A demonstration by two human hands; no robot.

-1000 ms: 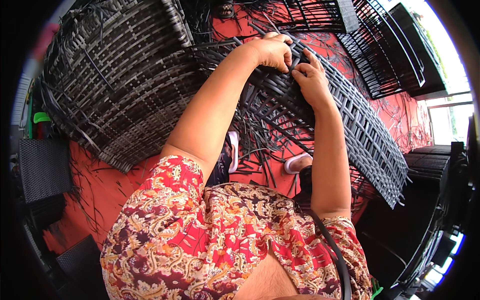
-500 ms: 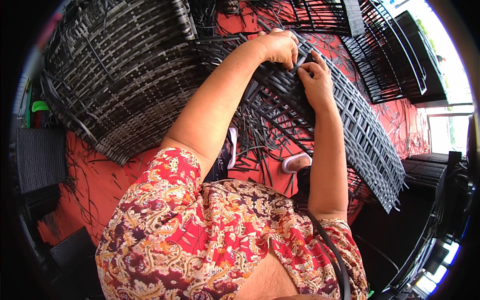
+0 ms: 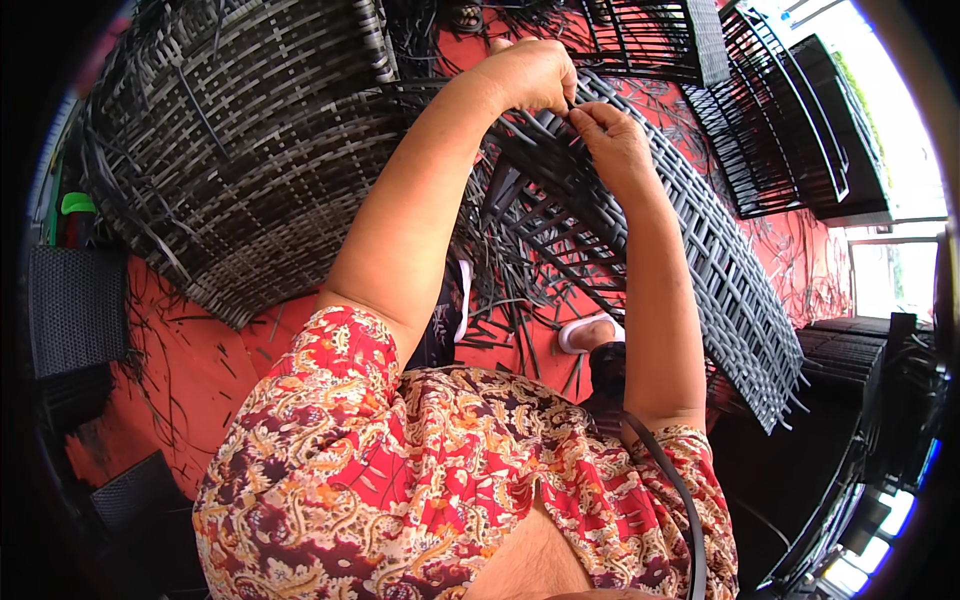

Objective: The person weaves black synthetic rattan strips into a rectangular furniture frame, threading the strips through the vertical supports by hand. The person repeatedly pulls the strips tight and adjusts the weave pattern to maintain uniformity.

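At the fingers (image 3: 588,124), ragged-ended grey woven panel (image 3: 722,268)

From here, passage between the worker's arms (image 3: 665,300) is open above the loose strips (image 3: 505,262). The large panel (image 3: 270,180) obstructs the left; the grey weave (image 3: 735,270) blocks downward travel beneath the right hand (image 3: 618,148).

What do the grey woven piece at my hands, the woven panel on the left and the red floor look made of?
Grey woven piece: probably plastic wicker, satin; its strips look smooth and even.
Woven panel: likely similar plastic, slight sheen; its flat strips are streaked grey and dark.
Red floor: painted or sheeted, unclear; even, fairly matte colour.
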